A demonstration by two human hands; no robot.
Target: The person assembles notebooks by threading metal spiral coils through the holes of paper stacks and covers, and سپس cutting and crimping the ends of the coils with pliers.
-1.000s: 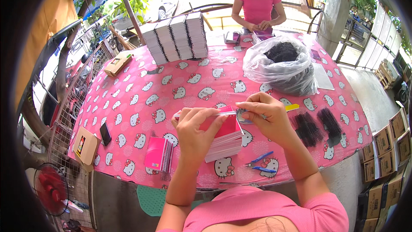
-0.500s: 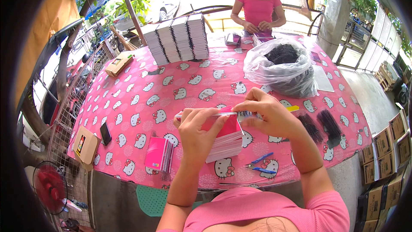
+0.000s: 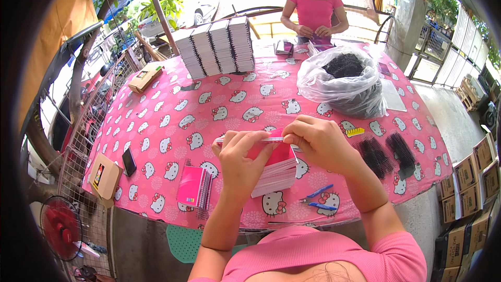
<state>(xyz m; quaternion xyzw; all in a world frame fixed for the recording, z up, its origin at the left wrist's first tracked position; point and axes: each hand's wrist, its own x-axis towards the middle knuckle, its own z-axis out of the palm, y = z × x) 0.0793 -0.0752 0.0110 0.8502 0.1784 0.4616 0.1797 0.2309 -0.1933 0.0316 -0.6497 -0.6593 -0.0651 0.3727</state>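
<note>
My left hand (image 3: 241, 154) is closed on a thin pink notebook (image 3: 274, 137), held edge-on with the thumb in front and the fingers over its top. At the notebook's right end my right hand (image 3: 321, 143) pinches with thumb and fingertips; what lies between them is hidden. Just below both hands stands a stack of unbound notebooks (image 3: 277, 173) with pink covers and white page edges. A pair of blue-handled cutting pliers (image 3: 319, 204) lies open near the front edge. To the right are two piles of black spiral coils (image 3: 374, 157) and a yellow ridged strip (image 3: 355, 131).
Spiral-bound pink notebooks (image 3: 192, 185) lie left, beside a phone (image 3: 129, 162) and a cardboard box (image 3: 106, 176). Tall notebook stacks (image 3: 222, 47) stand at the back. A clear plastic bag (image 3: 334, 94) holds black coils. Across the table, a person in pink (image 3: 314, 10) handles something purple.
My right hand has moved slightly left and its fingers have closed at the notebook's end. The coil seen between them earlier no longer shows. The yellow strip now lies more exposed.
</note>
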